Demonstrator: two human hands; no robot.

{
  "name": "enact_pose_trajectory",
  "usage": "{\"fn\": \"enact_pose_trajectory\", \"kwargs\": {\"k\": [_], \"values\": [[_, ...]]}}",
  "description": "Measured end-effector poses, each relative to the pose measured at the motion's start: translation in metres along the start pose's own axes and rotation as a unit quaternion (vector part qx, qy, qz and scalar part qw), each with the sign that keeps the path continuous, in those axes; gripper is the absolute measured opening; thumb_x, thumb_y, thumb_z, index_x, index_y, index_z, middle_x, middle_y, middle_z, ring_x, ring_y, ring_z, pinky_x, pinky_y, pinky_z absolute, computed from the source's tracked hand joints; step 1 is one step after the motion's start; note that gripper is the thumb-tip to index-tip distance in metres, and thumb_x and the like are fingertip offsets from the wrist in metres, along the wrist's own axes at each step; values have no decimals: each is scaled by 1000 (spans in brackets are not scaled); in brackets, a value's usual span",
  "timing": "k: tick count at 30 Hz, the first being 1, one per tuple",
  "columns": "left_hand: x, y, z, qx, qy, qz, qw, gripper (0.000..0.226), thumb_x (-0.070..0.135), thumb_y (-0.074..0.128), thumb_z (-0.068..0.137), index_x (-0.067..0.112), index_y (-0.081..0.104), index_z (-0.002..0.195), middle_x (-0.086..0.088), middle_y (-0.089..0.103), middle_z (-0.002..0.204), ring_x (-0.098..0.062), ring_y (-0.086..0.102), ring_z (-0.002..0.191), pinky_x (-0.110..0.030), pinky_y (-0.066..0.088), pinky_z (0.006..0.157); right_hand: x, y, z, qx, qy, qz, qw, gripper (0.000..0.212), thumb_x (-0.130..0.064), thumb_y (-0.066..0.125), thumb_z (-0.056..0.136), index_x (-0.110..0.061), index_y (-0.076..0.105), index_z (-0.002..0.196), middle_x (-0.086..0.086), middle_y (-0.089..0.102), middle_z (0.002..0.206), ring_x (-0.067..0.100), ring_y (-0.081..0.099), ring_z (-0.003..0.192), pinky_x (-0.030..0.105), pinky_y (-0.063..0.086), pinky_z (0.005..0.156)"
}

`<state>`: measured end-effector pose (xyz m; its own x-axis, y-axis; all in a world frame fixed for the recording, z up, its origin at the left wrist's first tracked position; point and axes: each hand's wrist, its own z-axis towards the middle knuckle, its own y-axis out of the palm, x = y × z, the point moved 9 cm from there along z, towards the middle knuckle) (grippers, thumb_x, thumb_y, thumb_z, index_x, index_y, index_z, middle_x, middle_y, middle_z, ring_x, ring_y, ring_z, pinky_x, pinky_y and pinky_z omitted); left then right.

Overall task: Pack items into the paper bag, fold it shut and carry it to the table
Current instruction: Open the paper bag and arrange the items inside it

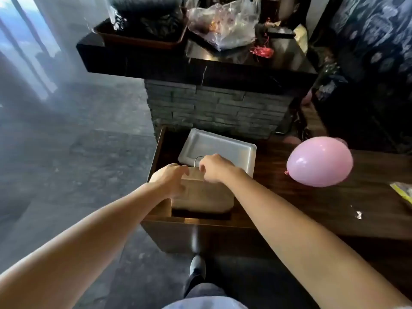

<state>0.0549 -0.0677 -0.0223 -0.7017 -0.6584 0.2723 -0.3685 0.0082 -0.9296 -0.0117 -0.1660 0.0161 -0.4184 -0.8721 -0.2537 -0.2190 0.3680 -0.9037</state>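
A brown paper bag [204,197] stands at the left end of a dark wooden counter [312,208], with its top folded over. My left hand [171,180] lies on the bag's upper left part, fingers curled on the paper. At the bag's top edge, where a thin wire-like handle sticks up, my right hand [215,167] pinches the paper. A grey-white lidded plastic container [219,147] sits directly behind the bag. What the bag holds is hidden.
A pink balloon [318,161] rests on the counter to the right. A higher black stone-clad counter [200,63] behind carries a tray [142,34] and clear plastic bags [225,23]. Grey floor lies to the left; my shoe [197,265] is below.
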Motion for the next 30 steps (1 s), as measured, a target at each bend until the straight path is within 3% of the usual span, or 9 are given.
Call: {"fn": "enact_pose_trajectory", "kwargs": {"k": [7, 10, 14, 16, 18, 22, 25, 27, 30], "values": [[23, 29, 41, 17, 72, 7, 997, 12, 28, 63, 81, 32, 70, 90, 11, 69, 97, -18, 64, 93, -32, 56, 71, 43, 40, 29, -26, -9, 64, 998, 32, -6, 58, 80, -25, 69, 102, 3, 64, 108, 25, 61, 96, 38, 52, 80], [12, 34, 42, 16, 87, -33, 996, 10, 27, 67, 79, 28, 74, 86, 11, 69, 89, -16, 64, 89, -33, 56, 70, 50, 54, 33, -2, -45, 70, 997, 22, -13, 60, 80, -26, 70, 96, 1, 66, 101, 22, 61, 93, 31, 46, 70], [-18, 35, 37, 47, 109, -88, 989, 12, 23, 74, 77, 25, 79, 88, 11, 70, 88, -12, 63, 85, -26, 54, 75, 85, 66, 28, 31, -33, 134, 990, 19, -18, 65, 78, -28, 73, 92, -3, 63, 92, 18, 59, 90, 34, 52, 75], [-40, 34, 34, 66, 90, -136, 984, 12, 23, 78, 76, 25, 81, 87, 11, 70, 86, -5, 63, 79, -22, 55, 74, 112, 72, 20, 68, 1, 166, 984, 15, -23, 71, 77, -31, 75, 90, -7, 59, 89, 13, 54, 90, 25, 47, 75], [-57, 37, 36, 69, 63, -190, 977, 14, 20, 83, 72, 25, 82, 85, 11, 68, 85, 1, 62, 72, -17, 55, 70, 134, 76, 10, 118, 45, 214, 969, 14, -25, 77, 75, -31, 77, 87, -8, 52, 90, 8, 48, 91, 14, 39, 80], [-71, 46, 48, 25, -10, -293, 956, 25, 16, 88, 63, 20, 80, 86, 5, 66, 97, -13, 68, 75, -19, 57, 70, 153, 87, -3, 138, 134, 330, 924, 20, -16, 80, 73, -27, 79, 90, -4, 53, 97, 10, 55, 95, 0, 34, 82], [-78, 50, 47, -24, -84, -398, 913, 43, 20, 89, 62, 20, 74, 102, 5, 66, 107, -18, 68, 79, -26, 59, 72, 150, 95, -10, 106, 188, 460, 861, 24, -38, 74, 74, -35, 74, 98, -12, 57, 106, 6, 58, 102, 12, 42, 84], [-77, 51, 43, -29, -115, -441, 890, 56, 22, 89, 63, 24, 67, 115, 9, 67, 109, -13, 67, 74, -24, 59, 69, 150, 96, -13, 117, 217, 483, 840, 47, -49, 72, 74, -36, 64, 118, -17, 54, 116, 2, 52, 108, 20, 40, 88], [-75, 60, 38, -45, -174, -510, 842, 71, 10, 86, 66, 22, 59, 130, 5, 69, 110, -14, 71, 78, -25, 56, 72, 154, 103, -17, 139, 276, 503, 807, 72, -39, 77, 73, -27, 47, 138, -8, 53, 123, 7, 53, 107, 21, 43, 83]]}}
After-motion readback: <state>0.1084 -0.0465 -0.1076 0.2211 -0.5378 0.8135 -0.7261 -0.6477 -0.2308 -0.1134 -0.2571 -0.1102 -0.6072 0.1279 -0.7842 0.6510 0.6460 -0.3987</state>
